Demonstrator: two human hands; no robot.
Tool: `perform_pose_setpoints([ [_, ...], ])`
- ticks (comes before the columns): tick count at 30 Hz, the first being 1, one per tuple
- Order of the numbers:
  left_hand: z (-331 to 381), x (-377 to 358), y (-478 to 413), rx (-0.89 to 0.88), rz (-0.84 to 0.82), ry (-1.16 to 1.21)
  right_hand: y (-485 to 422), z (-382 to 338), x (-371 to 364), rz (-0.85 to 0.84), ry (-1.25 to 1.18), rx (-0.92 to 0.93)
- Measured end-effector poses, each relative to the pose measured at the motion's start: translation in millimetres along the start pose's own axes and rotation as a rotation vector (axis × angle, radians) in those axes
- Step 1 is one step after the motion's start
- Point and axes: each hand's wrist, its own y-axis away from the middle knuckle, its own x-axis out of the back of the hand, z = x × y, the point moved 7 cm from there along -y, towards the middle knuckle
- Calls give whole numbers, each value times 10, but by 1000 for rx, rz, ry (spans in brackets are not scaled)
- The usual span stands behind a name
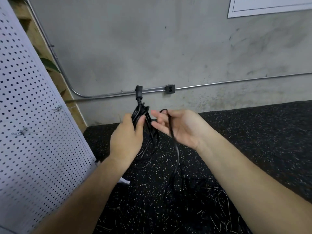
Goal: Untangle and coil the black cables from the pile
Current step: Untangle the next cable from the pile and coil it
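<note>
Black cable (pixel 141 112) is gathered into a bunch of loops and is gripped by the left hand (pixel 125 137), with the fingers and thumb curled round the bunch. The bunch is held up in the air, in front of the grey wall (pixel 152 48). A black plug (pixel 138 92) at one end of the cable is seen sticking up above the left hand. The lower loops are left hanging below the hand, over the floor (pixel 253 132).

The right hand (pixel 180 127) is held just beside the left one, with the palm turned up and the fingers loose and spread apart. One strand (pixel 170 127) of black cable is laid across this palm and hooked over the top of the hand, but it is not squeezed. From there the strand is let down to the floor, where a messy pile (pixel 211 193) of black cables is spread out near the right arm. The floor is black with small white specks, so the pile is hard to make out.

A white board (pixel 33 115) full of small holes is stood on the left. A thin metal pipe (pixel 236 80) is fixed along the wall, and a small dark socket box (pixel 170 89) is set on it. A white paper sheet (pixel 270 5) is stuck high on the right.
</note>
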Motion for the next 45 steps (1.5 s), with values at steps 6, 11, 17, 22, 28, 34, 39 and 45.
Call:
perform_pose_setpoints([
  [6, 284, -154, 166, 92, -99, 474, -35, 97, -47, 62, 324, 173],
  [11, 258, -279, 193, 219, -194, 787, 52, -62, 15, 187, 427, 317],
  [17, 296, -356, 182, 221, -296, 893, 138, -282, 14, 246, 967, 585],
  [22, 270, -209, 110, 297, -259, 1037, 165, -345, 315, 558, 1424, 622],
  [28, 284, -204, 147, 357, -343, 1233, -84, 233, 356, 82, 485, 109],
  [34, 210, -198, 133, 408, -323, 1167, -80, 163, 277, 126, 518, 233],
  [39, 154, -219, 154, 428, -257, 1076, -67, 65, 191, 206, 732, 290],
  [45, 136, -277, 133, 365, -350, 1281, -52, -51, 211, 479, 870, 388],
])
